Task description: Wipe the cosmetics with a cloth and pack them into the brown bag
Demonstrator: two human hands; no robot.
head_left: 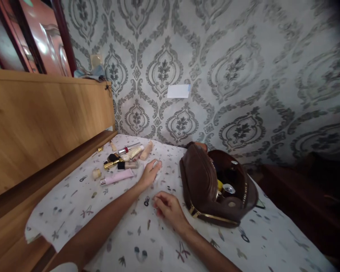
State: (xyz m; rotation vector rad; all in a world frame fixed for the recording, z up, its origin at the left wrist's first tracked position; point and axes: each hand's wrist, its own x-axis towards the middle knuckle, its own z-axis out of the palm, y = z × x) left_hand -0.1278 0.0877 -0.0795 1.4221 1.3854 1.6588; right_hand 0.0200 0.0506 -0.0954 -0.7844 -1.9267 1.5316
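My left hand [150,173] hovers over or rests on the patterned white cloth, just right of a group of cosmetics. Its thumb and fingers are slightly apart, and nothing shows in them. Nearest to it are a pink squeeze tube [119,176] with a silver cap and a foundation bottle [128,165] with a black cap. My right hand [171,210] is left of a brown toiletry bag [199,179], fingers loosely bent and apart, a little blurred, with no object visible. The bag stands unzipped; a round silver-topped item [228,189] and something yellow [220,185] show inside.
Behind the tube lie a beige tube [146,150], a lip gloss [129,148], a gold-coloured tube [111,163] and a small jar [96,173]. A wooden board [51,128] borders the left side. Patterned wallpaper [164,68] rises behind the cloth [141,234].
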